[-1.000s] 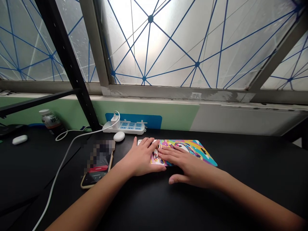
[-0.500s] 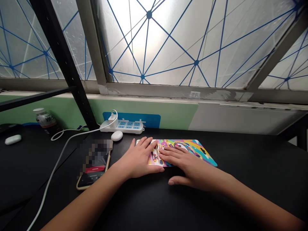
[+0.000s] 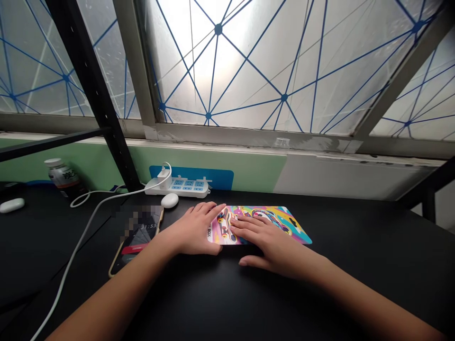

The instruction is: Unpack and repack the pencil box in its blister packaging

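box (image 3: 284, 226) lay flat on counter (image 3: 355, 265), long axis left-right before us | our left hand (image 3: 194, 232) covered its left end, right hand (image 3: 272, 242) just beside | fingers (image 3: 249, 226) flat, gripping nothing

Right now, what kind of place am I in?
Probably a desk workstation by a window: a black table carrying a power strip and a phone, with frosted window panes behind.
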{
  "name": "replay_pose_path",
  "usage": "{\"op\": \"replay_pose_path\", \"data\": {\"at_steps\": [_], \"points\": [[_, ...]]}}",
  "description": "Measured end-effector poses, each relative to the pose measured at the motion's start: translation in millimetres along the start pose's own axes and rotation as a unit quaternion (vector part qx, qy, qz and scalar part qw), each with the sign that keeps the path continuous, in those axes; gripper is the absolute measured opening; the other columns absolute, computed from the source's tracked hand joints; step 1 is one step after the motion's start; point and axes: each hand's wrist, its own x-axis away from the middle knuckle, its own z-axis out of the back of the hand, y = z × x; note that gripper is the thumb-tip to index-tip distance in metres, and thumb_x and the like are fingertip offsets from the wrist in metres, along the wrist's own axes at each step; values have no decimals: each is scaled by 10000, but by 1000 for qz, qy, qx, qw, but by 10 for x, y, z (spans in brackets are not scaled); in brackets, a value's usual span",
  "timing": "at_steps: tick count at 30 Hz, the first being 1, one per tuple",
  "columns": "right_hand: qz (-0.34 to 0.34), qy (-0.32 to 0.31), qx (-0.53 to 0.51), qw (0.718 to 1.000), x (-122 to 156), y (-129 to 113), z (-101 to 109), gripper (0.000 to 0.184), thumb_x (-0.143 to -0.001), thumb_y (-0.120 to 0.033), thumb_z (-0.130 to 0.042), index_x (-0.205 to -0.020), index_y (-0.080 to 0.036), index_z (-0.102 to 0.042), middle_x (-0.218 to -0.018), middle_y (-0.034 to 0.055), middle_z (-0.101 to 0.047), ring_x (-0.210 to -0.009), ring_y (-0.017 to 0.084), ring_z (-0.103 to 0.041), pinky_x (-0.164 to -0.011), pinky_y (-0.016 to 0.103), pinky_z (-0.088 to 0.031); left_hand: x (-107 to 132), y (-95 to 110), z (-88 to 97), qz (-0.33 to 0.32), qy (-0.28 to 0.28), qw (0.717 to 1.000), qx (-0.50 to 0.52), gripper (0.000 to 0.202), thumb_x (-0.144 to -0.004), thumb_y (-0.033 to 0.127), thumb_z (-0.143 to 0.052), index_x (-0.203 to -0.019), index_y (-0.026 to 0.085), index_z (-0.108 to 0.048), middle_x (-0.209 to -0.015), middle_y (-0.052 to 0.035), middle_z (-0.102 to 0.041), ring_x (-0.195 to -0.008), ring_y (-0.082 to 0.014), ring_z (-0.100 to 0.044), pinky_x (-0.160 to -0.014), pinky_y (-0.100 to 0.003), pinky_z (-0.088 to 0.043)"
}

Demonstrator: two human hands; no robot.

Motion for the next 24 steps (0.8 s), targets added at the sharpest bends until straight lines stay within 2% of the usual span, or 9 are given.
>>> {"op": "replay_pose_path", "data": {"at_steps": [4, 6, 9, 11, 13, 16, 20, 24], "points": [[0, 2, 5, 1000, 12, 16, -40, 650, -924, -552, -587, -1483, -254, -447, -1558, 77, -423, -1448, 303, -351, -1193, 534, -248, 17, -39, 88, 22, -24, 999, 27, 1102, -708, 737, -657, -1584, 275, -173, -1637, -82, -246, -1485, -344, -220, -1171, -492, -256], [-1, 12, 13, 1000, 18, 25, -93, 650, -925, -542, -585, -1492, -262, -431, -1565, 76, -413, -1451, 313, -342, -1185, 553, -256, 15, -65, 135, 76, 6, 997, 16, 993, -791, 783, -531, -1575, 260, -218, -1614, -112, -300, -1462, -364, -276, -1140, -503, -290], [-7, 32, 38, 999, 21, 29, -184, 660, -925, -531, -580, -1501, -259, -409, -1574, 83, -399, -1454, 342, -326, -1161, 606, -272, -5, -100, 173, 205, 63, 976, -25, 699, -968, 611, -357, -1525, 191, -324, -1397, -196, -569, -1270, -384, -534, -989, -492, -421], [-6, 46, 58, 997, 19, 25, -230, 666, -935, -518, -566, -1512, -237, -389, -1574, 98, -395, -1452, 350, -328, -1149, 620, -288, -22, -108, 168, 251, 52, 967, -10, 573, -1002, 463, -340, -1494, 170, -349, -1185, -193, -696, -1072, -357, -660, -856, -431, -481], [-2, 59, 79, 995, 12, 15, -257, 673, -946, -506, -550, -1523, -214, -365, -1571, 115, -395, -1443, 355, -343, -1135, 622, -312, -37, -99, 140, 246, 37, 968, 24, 498, -1001, 367, -349, -1467, 193, -367, -1093, -158, -728, -981, -311, -697, -772, -358, -492], [1, 76, 109, 991, -9, -13, -282, 696, -948, -487, -560, -1538, -195, -334, -1575, 133, -379, -1437, 372, -348, -1117, 631, -335, -57, -75, 80, 234, 62, 968, 66, 437, -991, 315, -365, -1418, 231, -401, -1020, -111, -735, -908, -260, -708, -684, -289, -474], [3, 81, 132, 988, -66, -69, -317, 654, -974, -457, -530, -1535, -181, -337, -1587, 125, -354, -1438, 368, -349, -1136, 616, -314, -84, -77, 9, 226, 94, 959, 146, 408, -982, 289, -374, -1383, 227, -413, -934, -80, -723, -798, -233, -698, -629, -269, -458], [-1, 73, 127, 989, -120, -116, -310, 639, -978, -467, -521, -1521, -166, -368, -1563, 124, -400, -1423, 371, -375, -1125, 601, -341, -104, -127, -34, 219, 101, 956, 167, 340, -988, 295, -365, -1315, 233, -431, -916, -66, -709, -777, -222, -690, -640, -270, -469]]}}
